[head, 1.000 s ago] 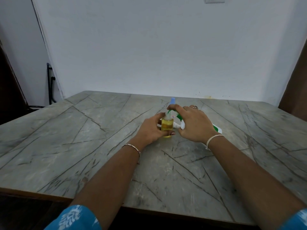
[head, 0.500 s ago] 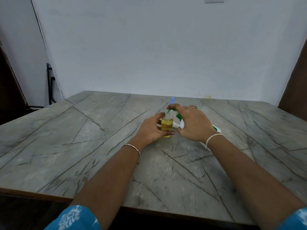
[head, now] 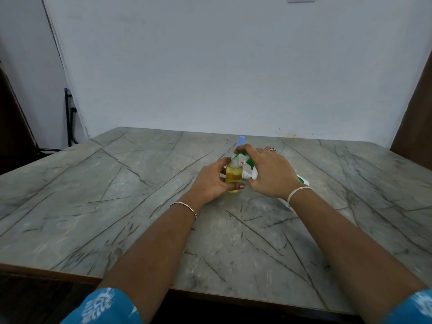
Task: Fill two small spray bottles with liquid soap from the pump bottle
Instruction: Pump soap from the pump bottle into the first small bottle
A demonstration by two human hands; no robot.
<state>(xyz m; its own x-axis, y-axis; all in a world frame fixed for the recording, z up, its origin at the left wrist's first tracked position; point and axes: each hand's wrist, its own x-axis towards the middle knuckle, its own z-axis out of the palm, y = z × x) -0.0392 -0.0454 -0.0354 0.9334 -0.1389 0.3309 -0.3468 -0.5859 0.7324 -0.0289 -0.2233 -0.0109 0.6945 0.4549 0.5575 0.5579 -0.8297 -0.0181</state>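
Your left hand (head: 214, 181) is wrapped around the small spray bottle (head: 233, 174), thumb on the near side and fingers curled across its lower front, holding it upright on the tabletop (head: 117, 206) near the middle. The bottle is clear, round-bodied plastic, and yellow liquid soap fills it almost to the shoulder. Your right hand (head: 271, 174) arches over the pump bottle (head: 249, 162) just beside it, the index fingertip on the green pump head and the other fingers curved down around what lies beneath; most of that bottle is hidden, so its fill level cannot be told. A short white nozzle (head: 247, 175) pokes out between your hands, next to the yellow bottle. Behind them stands a pale blue rounded cap (head: 242, 139); what it tops is hidden. A green-and-white edge (head: 303, 180) shows past your right wrist. The tabletop is grey, stone-patterned, crossed by dark veins.
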